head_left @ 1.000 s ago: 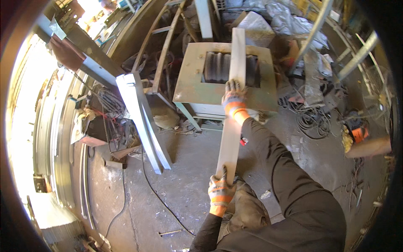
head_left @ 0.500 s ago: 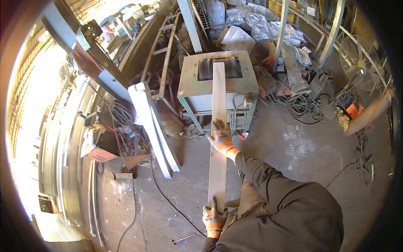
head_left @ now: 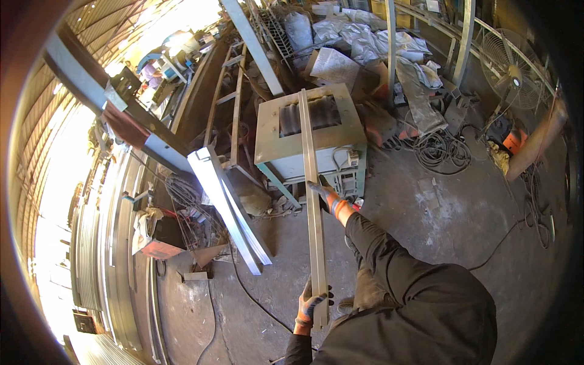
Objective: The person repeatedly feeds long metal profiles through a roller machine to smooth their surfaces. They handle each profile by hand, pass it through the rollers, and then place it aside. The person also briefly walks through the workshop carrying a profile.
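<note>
A long, narrow metal profile [head_left: 314,243] runs away from me, turned so that two of its faces show with a ridge between them. My left hand [head_left: 308,306], in a grey-and-orange work glove, is wrapped round its near end. Further along, my right hand [head_left: 329,198], gloved the same way, grips it from the right side. The profile's far end lies over the top of a green-framed machine [head_left: 267,137], across the left part of an opening with a dark ribbed roller [head_left: 324,114]. Whether the profile touches the roller I cannot tell.
Bright metal profiles [head_left: 222,201] lean left of the machine, near a ladder-like frame [head_left: 228,97]. Coiled cables [head_left: 441,152] lie on the floor at right, below a standing fan [head_left: 514,70]. A black cable [head_left: 246,295] crosses the floor. Far off at left is a person [head_left: 151,74].
The profile has been turned about its length; its broad flat face was up before. Its far end has shifted left on the machine. Both hands now hold it from the sides.
</note>
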`<action>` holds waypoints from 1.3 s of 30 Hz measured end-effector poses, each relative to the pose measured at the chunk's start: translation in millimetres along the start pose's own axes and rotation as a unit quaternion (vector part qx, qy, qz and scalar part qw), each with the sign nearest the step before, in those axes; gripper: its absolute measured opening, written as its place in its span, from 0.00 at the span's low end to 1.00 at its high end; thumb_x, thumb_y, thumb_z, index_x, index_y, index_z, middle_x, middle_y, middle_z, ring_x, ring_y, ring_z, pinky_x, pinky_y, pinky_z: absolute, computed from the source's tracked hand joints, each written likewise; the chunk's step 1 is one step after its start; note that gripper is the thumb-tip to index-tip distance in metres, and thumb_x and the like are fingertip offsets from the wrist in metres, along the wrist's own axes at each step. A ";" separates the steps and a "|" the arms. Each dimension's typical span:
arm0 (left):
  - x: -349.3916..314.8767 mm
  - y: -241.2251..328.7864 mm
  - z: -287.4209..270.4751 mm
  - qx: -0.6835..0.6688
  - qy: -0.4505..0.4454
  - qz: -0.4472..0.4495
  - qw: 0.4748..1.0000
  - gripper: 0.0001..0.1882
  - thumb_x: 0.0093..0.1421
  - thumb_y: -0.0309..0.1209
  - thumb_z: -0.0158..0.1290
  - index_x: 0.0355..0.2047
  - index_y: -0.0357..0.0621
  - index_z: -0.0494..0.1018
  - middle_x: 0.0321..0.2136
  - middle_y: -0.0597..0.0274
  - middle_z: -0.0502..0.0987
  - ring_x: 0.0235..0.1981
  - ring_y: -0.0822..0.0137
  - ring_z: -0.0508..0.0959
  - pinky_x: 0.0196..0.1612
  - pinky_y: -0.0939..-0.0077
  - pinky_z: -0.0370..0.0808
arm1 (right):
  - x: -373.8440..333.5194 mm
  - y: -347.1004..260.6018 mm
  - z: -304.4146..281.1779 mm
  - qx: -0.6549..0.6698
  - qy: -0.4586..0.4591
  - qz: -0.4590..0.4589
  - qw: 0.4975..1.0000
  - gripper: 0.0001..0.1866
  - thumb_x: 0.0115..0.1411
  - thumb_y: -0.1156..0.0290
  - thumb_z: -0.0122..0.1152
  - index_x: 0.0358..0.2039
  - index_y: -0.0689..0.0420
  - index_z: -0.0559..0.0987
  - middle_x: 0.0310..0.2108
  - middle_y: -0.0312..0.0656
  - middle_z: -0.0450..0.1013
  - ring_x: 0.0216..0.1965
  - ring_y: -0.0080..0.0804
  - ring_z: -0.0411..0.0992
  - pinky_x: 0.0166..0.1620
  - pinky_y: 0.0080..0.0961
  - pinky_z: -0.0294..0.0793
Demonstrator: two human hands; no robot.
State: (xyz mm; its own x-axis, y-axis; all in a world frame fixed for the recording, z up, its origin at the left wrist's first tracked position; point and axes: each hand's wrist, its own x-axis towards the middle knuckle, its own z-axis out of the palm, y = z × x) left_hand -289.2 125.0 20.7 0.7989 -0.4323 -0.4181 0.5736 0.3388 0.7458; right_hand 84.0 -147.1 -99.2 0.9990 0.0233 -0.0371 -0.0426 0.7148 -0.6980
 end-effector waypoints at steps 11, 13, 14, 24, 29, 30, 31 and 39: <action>164.1 64.6 19.9 -0.070 -0.009 -0.156 0.985 0.35 0.74 0.33 0.62 0.77 0.35 0.66 0.65 0.41 0.81 0.63 0.51 0.82 0.66 0.57 0.80 | 116.7 -124.5 16.4 -0.482 0.255 0.090 0.833 0.66 0.55 0.48 0.84 0.84 0.65 0.56 0.75 0.64 0.70 0.75 0.58 0.72 0.76 0.40 0.72; 194.4 67.9 34.6 0.151 0.013 -0.101 0.983 0.34 0.69 0.35 0.73 0.69 0.34 0.73 0.56 0.59 0.84 0.56 0.70 0.81 0.62 0.70 0.78 | 130.3 -132.0 22.5 -0.581 0.277 0.099 0.758 0.69 0.54 0.45 0.84 0.86 0.55 0.51 0.71 0.65 0.74 0.70 0.61 0.75 0.70 0.46 0.79; 212.2 63.8 43.0 0.256 0.067 -0.114 0.958 0.32 0.69 0.37 0.74 0.66 0.34 0.74 0.52 0.61 0.85 0.52 0.70 0.81 0.58 0.72 0.79 | 134.5 -133.5 22.3 -0.601 0.278 0.122 0.739 0.71 0.54 0.44 0.85 0.87 0.52 0.50 0.70 0.66 0.73 0.69 0.61 0.76 0.69 0.47 0.80; 334.5 26.1 23.0 -0.393 -0.170 -0.195 0.882 0.24 0.84 0.51 0.48 0.61 0.47 0.80 0.43 0.63 0.85 0.43 0.64 0.84 0.45 0.67 0.82 | 242.2 -162.3 -9.4 -0.788 0.160 0.037 0.594 0.59 0.64 0.53 0.72 0.88 0.46 0.49 0.80 0.61 0.63 0.77 0.61 0.67 0.74 0.48 0.74; 441.3 63.7 34.6 -0.180 -0.118 -0.066 0.974 0.21 0.83 0.44 0.50 0.62 0.42 0.76 0.38 0.65 0.83 0.30 0.72 0.79 0.33 0.72 0.80 | 355.2 -195.0 -2.2 -0.797 0.219 0.128 0.549 0.48 0.69 0.63 0.61 0.88 0.41 0.55 0.76 0.58 0.65 0.73 0.61 0.70 0.69 0.54 0.78; 454.8 63.7 30.5 -0.164 -0.090 -0.052 0.981 0.19 0.82 0.40 0.51 0.64 0.41 0.75 0.40 0.64 0.83 0.30 0.74 0.79 0.33 0.74 0.80 | 364.0 -191.6 -1.6 -0.796 0.212 0.113 0.556 0.48 0.69 0.63 0.61 0.88 0.41 0.55 0.76 0.58 0.64 0.75 0.62 0.68 0.69 0.55 0.77; 467.2 59.2 24.5 -0.178 -0.099 -0.063 0.977 0.19 0.82 0.36 0.52 0.66 0.40 0.73 0.42 0.63 0.83 0.30 0.75 0.79 0.33 0.76 0.80 | 368.6 -187.2 -2.4 -0.801 0.226 0.106 0.545 0.49 0.69 0.62 0.62 0.87 0.41 0.55 0.76 0.58 0.63 0.76 0.63 0.66 0.70 0.56 0.77; 395.8 -66.2 -55.1 -0.355 -0.174 -0.122 0.910 0.22 0.79 0.35 0.54 0.69 0.41 0.71 0.51 0.60 0.84 0.47 0.68 0.85 0.51 0.68 0.87 | 260.2 -125.6 7.7 -0.834 0.200 0.076 0.508 0.52 0.69 0.56 0.66 0.88 0.43 0.51 0.71 0.60 0.65 0.69 0.62 0.72 0.65 0.52 0.81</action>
State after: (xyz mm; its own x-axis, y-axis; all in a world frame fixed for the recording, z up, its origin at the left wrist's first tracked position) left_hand -1.0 -22.5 -222.8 0.5972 -0.7636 -0.2454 0.7973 0.5986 0.0777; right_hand 349.4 -225.4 -15.6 0.9147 -0.3939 -0.0910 -0.4028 -0.8689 -0.2877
